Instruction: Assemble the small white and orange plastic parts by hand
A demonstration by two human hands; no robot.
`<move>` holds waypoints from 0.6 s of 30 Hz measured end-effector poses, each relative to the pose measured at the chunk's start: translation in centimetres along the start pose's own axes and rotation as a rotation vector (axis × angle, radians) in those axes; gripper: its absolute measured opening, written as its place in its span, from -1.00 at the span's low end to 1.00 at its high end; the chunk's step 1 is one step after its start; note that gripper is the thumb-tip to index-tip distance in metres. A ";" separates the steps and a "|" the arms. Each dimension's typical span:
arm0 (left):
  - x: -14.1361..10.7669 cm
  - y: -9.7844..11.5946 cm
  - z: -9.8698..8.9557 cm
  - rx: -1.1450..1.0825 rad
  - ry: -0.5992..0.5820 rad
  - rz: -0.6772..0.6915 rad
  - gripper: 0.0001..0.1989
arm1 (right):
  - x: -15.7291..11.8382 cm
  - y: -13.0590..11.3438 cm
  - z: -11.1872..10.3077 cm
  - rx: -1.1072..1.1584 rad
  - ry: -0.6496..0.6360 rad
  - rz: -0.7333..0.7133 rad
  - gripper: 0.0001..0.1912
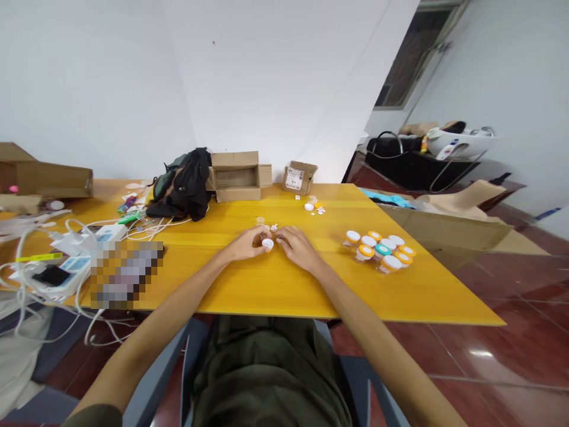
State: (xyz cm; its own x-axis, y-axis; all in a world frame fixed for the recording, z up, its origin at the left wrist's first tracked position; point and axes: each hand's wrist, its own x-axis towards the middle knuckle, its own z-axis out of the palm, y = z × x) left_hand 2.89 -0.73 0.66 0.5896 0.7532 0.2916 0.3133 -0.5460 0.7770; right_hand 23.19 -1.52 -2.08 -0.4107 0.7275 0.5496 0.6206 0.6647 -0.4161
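Note:
My left hand is closed round a small white round cap, its hollow side seeming to face up. Close beside it, my right hand has its fingers pinched together; whatever lies between them is too small to make out. Just beyond the hands are a few small white cut-out pieces and a pale, see-through round container. Farther back on the table lie another white cap, a yellow-orange ring-like piece and some small white bits.
Several clear jars with white, orange and teal lids stand grouped at right. An open cardboard box, a smaller box and a black bag line the back. Power strips, cables and a blurred-out flat device occupy the left.

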 end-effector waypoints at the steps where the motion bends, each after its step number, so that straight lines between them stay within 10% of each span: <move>1: 0.0 0.0 0.0 0.002 -0.002 -0.002 -0.80 | 0.0 0.0 0.0 0.003 0.001 -0.001 -0.83; 18: 0.0 -0.4 -0.2 -0.073 -0.019 -0.007 -0.71 | 0.2 -1.5 -0.9 0.190 0.029 -0.121 -0.86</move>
State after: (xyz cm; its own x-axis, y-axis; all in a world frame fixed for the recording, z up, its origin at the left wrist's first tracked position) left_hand 2.64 -0.40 0.44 0.6016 0.7496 0.2761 0.2627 -0.5121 0.8178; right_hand 22.75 -2.55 -0.70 -0.4531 0.6371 0.6235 0.4296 0.7690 -0.4735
